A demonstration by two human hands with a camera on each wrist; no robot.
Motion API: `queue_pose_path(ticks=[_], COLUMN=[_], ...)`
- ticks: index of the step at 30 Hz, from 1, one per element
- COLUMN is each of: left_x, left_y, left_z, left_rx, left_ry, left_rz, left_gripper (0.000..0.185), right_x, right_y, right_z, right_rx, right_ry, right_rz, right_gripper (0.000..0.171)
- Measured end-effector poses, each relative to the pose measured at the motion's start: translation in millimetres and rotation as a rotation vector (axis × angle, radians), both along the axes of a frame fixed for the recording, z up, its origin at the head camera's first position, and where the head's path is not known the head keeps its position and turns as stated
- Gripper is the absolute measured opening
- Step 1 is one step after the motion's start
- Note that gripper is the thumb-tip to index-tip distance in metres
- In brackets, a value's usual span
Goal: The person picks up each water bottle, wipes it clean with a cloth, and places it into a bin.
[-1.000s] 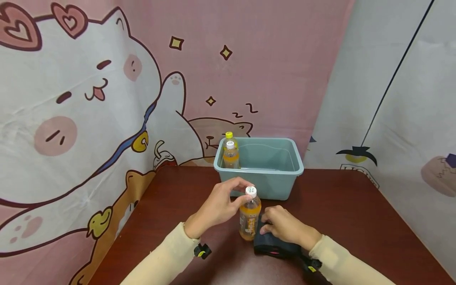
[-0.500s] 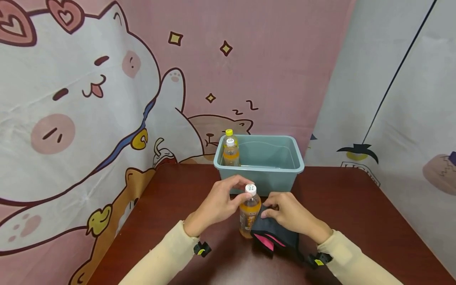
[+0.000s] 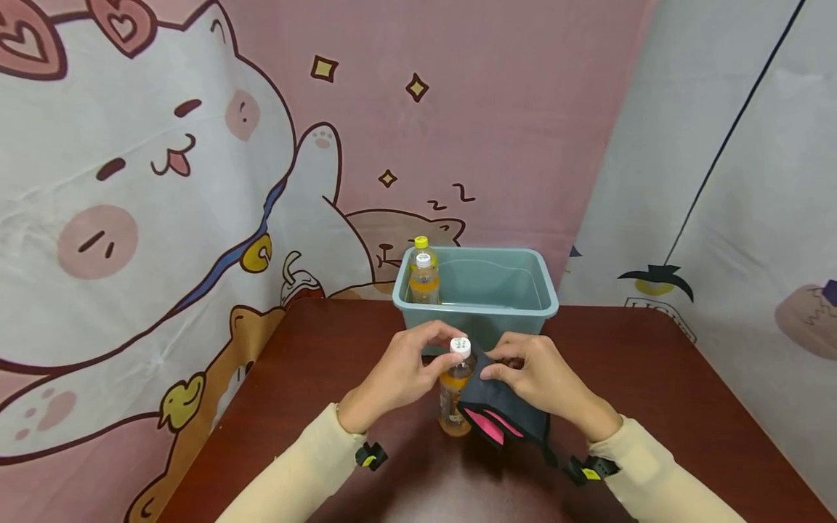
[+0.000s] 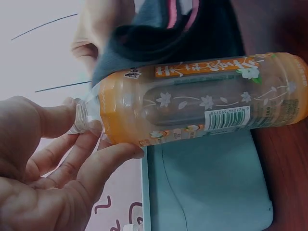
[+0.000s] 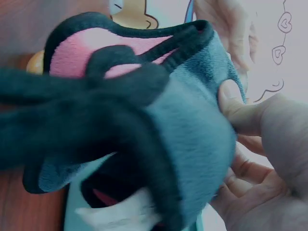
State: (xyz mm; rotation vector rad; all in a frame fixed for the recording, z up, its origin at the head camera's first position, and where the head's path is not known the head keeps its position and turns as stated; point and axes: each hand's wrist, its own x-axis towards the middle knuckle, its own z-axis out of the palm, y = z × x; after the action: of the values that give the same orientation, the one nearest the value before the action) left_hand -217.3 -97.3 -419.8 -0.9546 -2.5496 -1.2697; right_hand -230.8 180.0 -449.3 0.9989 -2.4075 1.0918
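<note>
An orange drink bottle [image 3: 455, 396] with a white cap stands on the dark red table [image 3: 314, 407] in front of me. My left hand [image 3: 408, 370] pinches it at the cap and neck [image 4: 84, 115]. My right hand [image 3: 532, 378] grips a dark grey cloth [image 3: 500, 410] with a pink lining and holds it against the bottle's right side, up near the cap. The right wrist view is filled by the cloth [image 5: 159, 134] with my thumb [image 5: 236, 113] pressed on it.
A teal plastic bin [image 3: 480, 319] sits just behind the bottle, with two more capped bottles [image 3: 423, 276] standing in its left corner. A cartoon cat curtain hangs behind and to the left, a white one to the right.
My right hand lifted the cloth off the table and brought it up against the bottle near its cap. The left hand kept its hold on the cap.
</note>
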Motion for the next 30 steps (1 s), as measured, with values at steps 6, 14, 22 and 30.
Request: queue_pose_path(ticks=[6, 14, 22, 30], left_x=[-0.3, 3.3, 5.5, 4.5], left_y=[1.1, 1.6, 6.6, 11.3], left_z=[2.1, 1.4, -1.8, 0.0], left_rx=[-0.012, -0.016, 0.048, 0.078], left_ry=[0.027, 0.019, -0.017, -0.002], left_rz=[0.0, 0.002, 0.012, 0.064], left_gripper=[0.032, 0.033, 0.034, 0.034], right_x=[2.7, 9.8, 13.6, 14.2], right_y=[-7.1, -7.6, -4.6, 0.7], right_z=[8.2, 5.8, 2.9, 8.4], right_rx=[-0.069, -0.09, -0.104, -0.109], right_ry=[0.039, 0.016, 0.016, 0.039], right_rz=[-0.016, -0.049, -0.064, -0.059], right_gripper=[0.018, 0.019, 0.017, 0.018])
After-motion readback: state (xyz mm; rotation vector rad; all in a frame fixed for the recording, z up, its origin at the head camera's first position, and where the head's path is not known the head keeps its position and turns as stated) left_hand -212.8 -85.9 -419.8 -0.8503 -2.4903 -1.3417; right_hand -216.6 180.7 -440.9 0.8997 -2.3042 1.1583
